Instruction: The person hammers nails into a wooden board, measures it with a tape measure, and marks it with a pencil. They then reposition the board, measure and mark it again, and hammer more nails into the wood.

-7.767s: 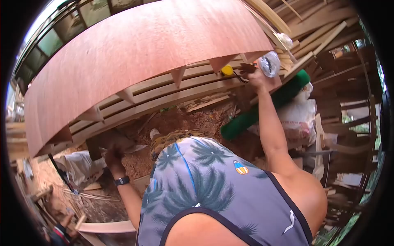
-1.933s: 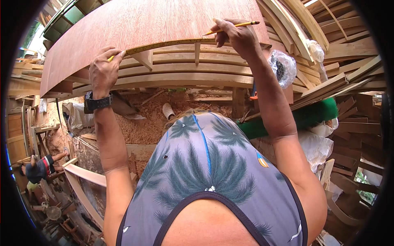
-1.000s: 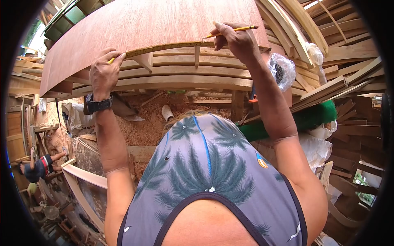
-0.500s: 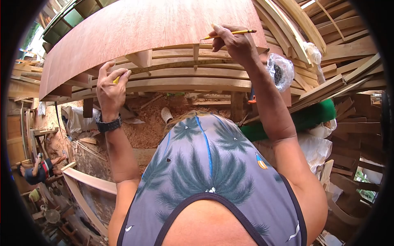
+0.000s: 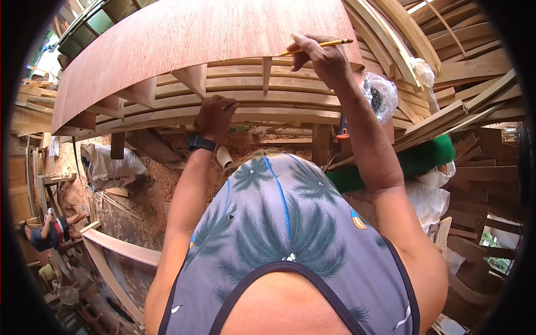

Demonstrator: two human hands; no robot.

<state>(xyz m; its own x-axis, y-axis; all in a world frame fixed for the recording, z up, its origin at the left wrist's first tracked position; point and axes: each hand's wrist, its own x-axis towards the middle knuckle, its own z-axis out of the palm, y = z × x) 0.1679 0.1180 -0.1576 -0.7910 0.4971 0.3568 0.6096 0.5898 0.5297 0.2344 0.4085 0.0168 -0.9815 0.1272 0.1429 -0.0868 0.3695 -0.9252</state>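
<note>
My right hand (image 5: 321,56) holds a yellow pencil (image 5: 336,42), its point at the lower edge of a large reddish plywood sheet (image 5: 195,36). The sheet lies over a curved frame of long wooden strips (image 5: 240,114) and short ribs (image 5: 267,75). Lower and to the left, my left hand (image 5: 216,114) is closed beside the outer strips, below a rib. Its fingers are curled, and whatever they hold, if anything, is hidden. A dark watch is on that wrist.
A plastic-wrapped roll (image 5: 381,97) hangs right of the frame, near an orange-tipped tool (image 5: 343,134). A green roll (image 5: 413,162) lies below. Stacked wood (image 5: 469,72) fills the right. At the far left another person (image 5: 47,234) is visible, near a wooden frame (image 5: 120,245).
My left hand has moved right and down from the plywood edge to the strips, and the yellow item in it no longer shows. The pencil in my right hand has shifted slightly right.
</note>
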